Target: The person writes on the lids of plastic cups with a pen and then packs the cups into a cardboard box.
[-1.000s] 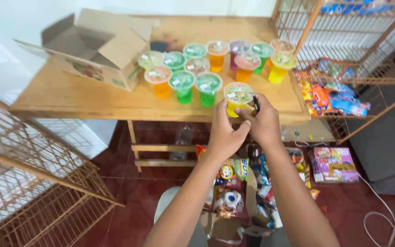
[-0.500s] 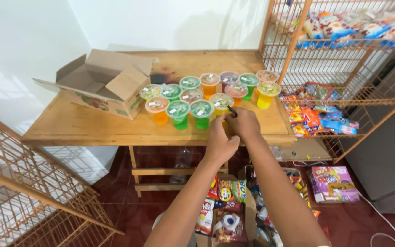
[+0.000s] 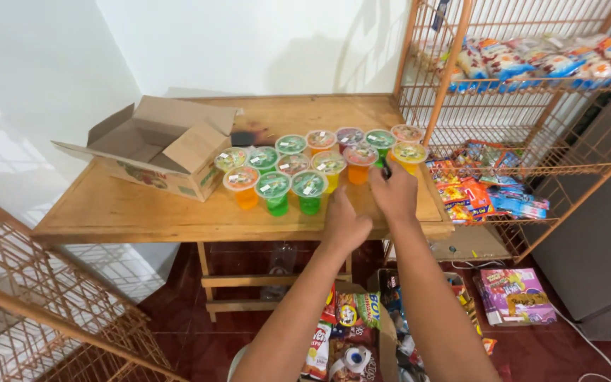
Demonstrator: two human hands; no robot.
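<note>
My right hand is closed around a small dark marker, its tip pointing up toward the jelly cups so I can reach their lids from the near edge of the wooden table. My left hand hovers just in front of the cups, loosely curled and holding nothing, as far as I can tell. The cups stand bunched together in rows beside the open cardboard box, close enough to work through one after another. They are clear plastic, filled with green, orange or yellow jelly, each sealed with a printed foil lid. A wire rack of snack packets stands to the right.
</note>
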